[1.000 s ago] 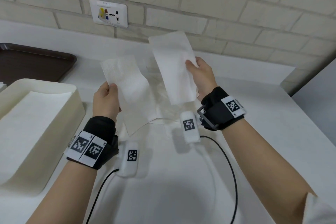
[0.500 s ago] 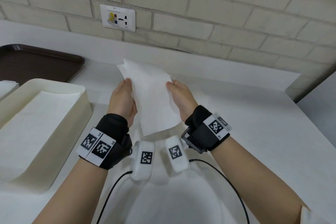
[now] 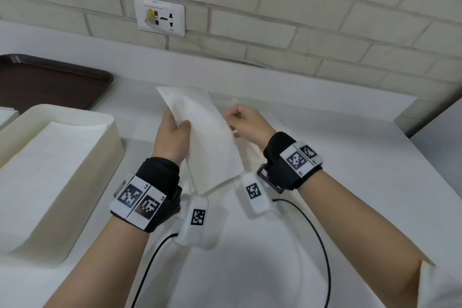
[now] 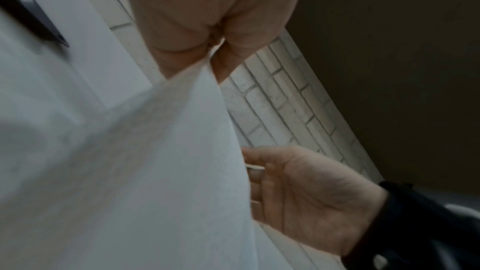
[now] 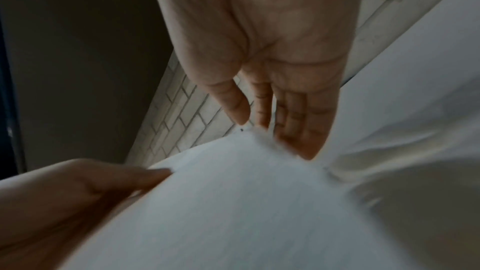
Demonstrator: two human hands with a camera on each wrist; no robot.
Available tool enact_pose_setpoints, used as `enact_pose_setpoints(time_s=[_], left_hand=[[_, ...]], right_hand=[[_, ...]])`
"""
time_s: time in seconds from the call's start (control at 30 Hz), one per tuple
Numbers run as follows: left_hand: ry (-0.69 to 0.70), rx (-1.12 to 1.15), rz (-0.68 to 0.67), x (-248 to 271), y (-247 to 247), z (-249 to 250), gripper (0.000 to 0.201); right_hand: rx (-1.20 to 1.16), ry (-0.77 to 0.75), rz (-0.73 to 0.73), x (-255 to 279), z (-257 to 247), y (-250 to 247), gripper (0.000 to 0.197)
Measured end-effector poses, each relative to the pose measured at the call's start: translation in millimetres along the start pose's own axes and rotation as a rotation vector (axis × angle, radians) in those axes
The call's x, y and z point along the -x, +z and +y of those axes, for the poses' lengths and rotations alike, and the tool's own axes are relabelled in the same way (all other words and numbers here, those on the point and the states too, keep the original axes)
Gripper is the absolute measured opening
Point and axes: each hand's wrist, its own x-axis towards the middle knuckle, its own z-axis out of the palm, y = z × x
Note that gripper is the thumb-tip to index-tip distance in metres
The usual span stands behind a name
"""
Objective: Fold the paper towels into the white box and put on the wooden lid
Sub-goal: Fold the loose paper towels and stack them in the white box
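Observation:
A folded white paper towel (image 3: 205, 137) stands upright above the table, and my left hand (image 3: 176, 122) pinches its left edge between thumb and fingers; the left wrist view shows that pinch (image 4: 210, 56) on the towel (image 4: 155, 161). My right hand (image 3: 232, 122) is at the towel's right edge. In the right wrist view its fingers (image 5: 293, 122) are nearly straight and only touch the towel's (image 5: 233, 192) top corner. The white box (image 3: 113, 132) sits at the left with a flat stack of towels (image 3: 50, 157) inside. No wooden lid is in view.
A crumpled towel (image 3: 250, 155) lies on the white table under my hands. A dark brown tray (image 3: 50, 82) rests at the back left behind the box. A brick wall with a socket plate (image 3: 160, 16) backs the table. Black cables (image 3: 322, 245) trail from my wrists.
The two raised ends of the towel have been brought together into one folded piece. Both hands moved closer together, and the right hand's fingers have loosened from their hold.

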Motion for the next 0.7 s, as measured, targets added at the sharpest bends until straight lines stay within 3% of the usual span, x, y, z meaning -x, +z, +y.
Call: enact_pose_setpoints(time_s=[0.03, 0.13, 0.23, 0.3, 0.4, 0.53, 0.6, 0.7], left_hand=[[-0.002, -0.005, 0.019, -0.8, -1.8, -1.6, 0.042], [-0.029, -0.002, 0.050, -4.3, -9.0, -6.5, 0.043], [-0.053, -0.007, 0.066, -6.4, -14.8, -10.2, 0.041], [-0.061, 0.000, 0.057, -6.1, -16.5, -11.3, 0.040], [-0.065, 0.015, 0.051, -4.7, -16.6, -12.5, 0.038], [-0.069, 0.011, 0.050, -3.4, -15.8, -14.3, 0.038], [-0.068, 0.009, 0.044, -3.4, -15.7, -15.7, 0.038], [-0.067, 0.010, 0.033, -2.8, -15.6, -16.7, 0.037]], right_hand=[[0.043, 0.002, 0.045, -5.9, 3.7, -5.2, 0.004], [0.356, 0.132, 0.117, -27.9, 27.2, -20.9, 0.034], [0.616, 0.288, 0.050, -40.1, 47.9, -27.7, 0.062], [0.674, 0.327, -0.010, -43.7, 54.3, -29.3, 0.070], [0.678, 0.318, -0.060, -49.2, 59.7, -28.2, 0.065], [0.732, 0.289, -0.022, -53.4, 62.5, -25.8, 0.047], [0.704, 0.300, 0.010, -56.5, 65.3, -27.7, 0.051], [0.678, 0.379, 0.026, -57.7, 68.1, -31.6, 0.073]])
